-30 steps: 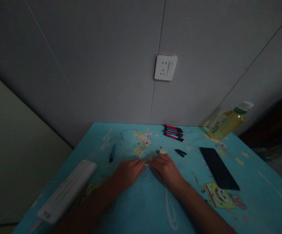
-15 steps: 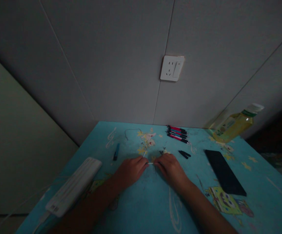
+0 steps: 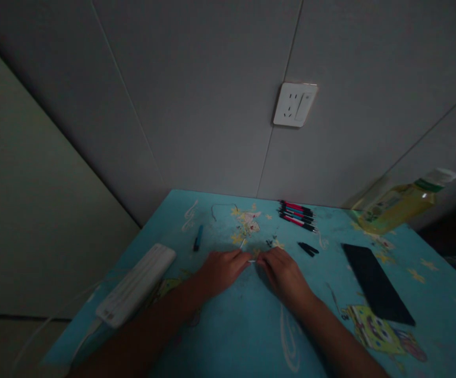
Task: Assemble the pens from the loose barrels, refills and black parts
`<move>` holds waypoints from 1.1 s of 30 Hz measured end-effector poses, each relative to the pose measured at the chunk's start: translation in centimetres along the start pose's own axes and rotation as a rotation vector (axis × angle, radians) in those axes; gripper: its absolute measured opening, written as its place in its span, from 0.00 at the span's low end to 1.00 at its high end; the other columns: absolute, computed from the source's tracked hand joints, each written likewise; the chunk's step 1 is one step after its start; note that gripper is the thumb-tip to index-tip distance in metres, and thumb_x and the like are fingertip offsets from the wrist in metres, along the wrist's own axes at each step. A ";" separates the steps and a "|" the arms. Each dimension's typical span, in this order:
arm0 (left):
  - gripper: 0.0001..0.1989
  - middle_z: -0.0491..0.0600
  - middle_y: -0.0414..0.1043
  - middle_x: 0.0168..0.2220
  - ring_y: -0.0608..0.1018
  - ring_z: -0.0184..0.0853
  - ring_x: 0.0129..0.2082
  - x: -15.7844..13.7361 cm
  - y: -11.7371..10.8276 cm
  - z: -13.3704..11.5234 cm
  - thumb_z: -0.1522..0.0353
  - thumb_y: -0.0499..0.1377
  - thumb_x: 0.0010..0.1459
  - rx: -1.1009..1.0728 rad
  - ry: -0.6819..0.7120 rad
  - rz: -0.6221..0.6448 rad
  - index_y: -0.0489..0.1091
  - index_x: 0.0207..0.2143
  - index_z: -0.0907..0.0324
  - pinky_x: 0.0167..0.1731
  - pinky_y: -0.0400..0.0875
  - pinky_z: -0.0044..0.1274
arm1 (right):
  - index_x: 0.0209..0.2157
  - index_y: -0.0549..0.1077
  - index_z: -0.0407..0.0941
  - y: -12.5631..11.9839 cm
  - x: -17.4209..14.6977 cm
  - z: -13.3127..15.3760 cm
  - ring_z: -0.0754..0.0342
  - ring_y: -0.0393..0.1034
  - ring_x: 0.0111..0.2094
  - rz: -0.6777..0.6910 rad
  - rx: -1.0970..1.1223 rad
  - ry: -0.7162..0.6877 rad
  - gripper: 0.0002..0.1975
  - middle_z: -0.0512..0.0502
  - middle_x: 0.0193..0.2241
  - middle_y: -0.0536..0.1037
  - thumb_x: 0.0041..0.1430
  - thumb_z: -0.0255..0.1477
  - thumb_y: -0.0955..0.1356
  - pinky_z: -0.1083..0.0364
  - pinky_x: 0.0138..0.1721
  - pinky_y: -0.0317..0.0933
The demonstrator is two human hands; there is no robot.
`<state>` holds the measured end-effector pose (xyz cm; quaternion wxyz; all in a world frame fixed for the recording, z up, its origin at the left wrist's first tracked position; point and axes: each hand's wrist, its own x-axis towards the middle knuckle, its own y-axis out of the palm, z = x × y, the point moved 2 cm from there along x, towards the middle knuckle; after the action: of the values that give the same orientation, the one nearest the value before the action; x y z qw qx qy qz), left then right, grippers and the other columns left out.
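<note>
My left hand [image 3: 228,266] and my right hand [image 3: 278,265] meet near the middle of the table, fingertips pinched and only a small gap apart. A thin white stick [image 3: 252,261] spans that gap, both hands closed on its ends; its exact kind is too small to tell. Just beyond my left fingers a second slim white piece [image 3: 242,243] points away from me. Some tiny dark parts [image 3: 270,243] lie beyond my right hand. To its right rest short black pieces [image 3: 309,249], and left of my hands lies a blue and black pen part [image 3: 198,238].
Several red, blue and black pens [image 3: 297,214] lie in a row near the wall. A white power strip [image 3: 136,286] with a cable is at left. A dark flat phone-like slab [image 3: 376,283] and a bottle of yellow liquid [image 3: 399,207] are at right. A socket [image 3: 295,104] is on the wall.
The view has turned slightly left, so everything sits further right in the picture. Both hands keep their pinch on the white stick, with the gap between them a little narrower.
</note>
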<state>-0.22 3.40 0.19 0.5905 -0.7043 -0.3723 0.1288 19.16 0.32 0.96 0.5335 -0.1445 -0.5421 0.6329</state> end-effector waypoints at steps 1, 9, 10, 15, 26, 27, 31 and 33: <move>0.13 0.48 0.74 0.35 0.77 0.33 0.34 0.0 0.0 -0.1 0.64 0.48 0.70 0.000 0.003 -0.001 0.70 0.47 0.56 0.35 0.71 0.24 | 0.38 0.73 0.43 0.0 0.0 0.0 0.49 0.68 0.36 -0.002 -0.001 0.001 0.09 0.43 0.32 0.75 0.69 0.30 0.62 0.50 0.41 0.63; 0.14 0.49 0.75 0.33 0.78 0.33 0.34 0.0 -0.2 -0.5 0.62 0.49 0.70 -0.032 -0.022 -0.029 0.71 0.45 0.58 0.36 0.71 0.24 | 0.35 0.73 0.43 0.1 0.1 -0.2 0.49 0.68 0.34 -0.001 0.016 0.053 0.10 0.44 0.31 0.74 0.68 0.32 0.64 0.51 0.39 0.62; 0.15 0.49 0.75 0.33 0.78 0.33 0.34 0.0 -0.2 -0.6 0.61 0.49 0.69 -0.033 -0.038 -0.030 0.71 0.44 0.58 0.36 0.70 0.25 | 0.35 0.73 0.43 0.1 0.0 -0.2 0.49 0.68 0.34 -0.008 0.028 0.055 0.10 0.44 0.31 0.74 0.68 0.32 0.64 0.51 0.39 0.62; 0.14 0.49 0.76 0.33 0.79 0.36 0.35 -0.2 0.0 -1.0 0.59 0.51 0.68 -0.014 -0.117 -0.007 0.72 0.42 0.57 0.39 0.69 0.29 | 0.36 0.71 0.44 0.1 -0.2 -0.3 0.50 0.68 0.35 -0.059 0.114 0.074 0.09 0.44 0.32 0.74 0.69 0.31 0.63 0.51 0.40 0.62; 0.13 0.47 0.76 0.33 0.78 0.36 0.32 -0.3 -0.1 -1.4 0.58 0.52 0.68 0.056 -0.055 -0.021 0.71 0.41 0.56 0.34 0.66 0.28 | 0.34 0.71 0.44 0.9 -0.2 -0.1 0.50 0.68 0.34 -0.023 0.115 0.113 0.10 0.45 0.31 0.74 0.68 0.33 0.63 0.52 0.39 0.61; 0.14 0.46 0.76 0.32 0.78 0.36 0.31 -0.3 -0.1 -1.5 0.58 0.51 0.68 0.062 -0.047 -0.017 0.71 0.39 0.56 0.34 0.66 0.28 | 0.34 0.71 0.45 0.9 -0.1 0.1 0.50 0.68 0.34 -0.001 0.107 0.086 0.11 0.45 0.30 0.74 0.68 0.33 0.62 0.52 0.39 0.61; 0.14 0.45 0.75 0.30 0.77 0.34 0.29 -0.2 0.3 -1.3 0.60 0.50 0.69 0.087 -0.061 -0.029 0.70 0.34 0.56 0.32 0.64 0.27 | 0.30 0.71 0.45 0.4 0.1 0.0 0.50 0.67 0.32 0.041 0.014 0.084 0.15 0.46 0.27 0.74 0.70 0.34 0.60 0.52 0.39 0.59; 0.13 0.45 0.75 0.31 0.77 0.34 0.29 -0.2 0.3 -1.1 0.61 0.50 0.69 0.079 -0.071 -0.040 0.70 0.35 0.56 0.31 0.65 0.26 | 0.31 0.71 0.45 -0.3 0.2 -1.3 0.50 0.68 0.33 -0.011 -0.069 0.190 0.14 0.45 0.28 0.75 0.69 0.34 0.61 0.52 0.38 0.59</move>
<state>0.43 2.47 0.11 0.6069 -0.6677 -0.4017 0.1566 20.21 1.08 0.81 0.5806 -0.2192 -0.5114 0.5944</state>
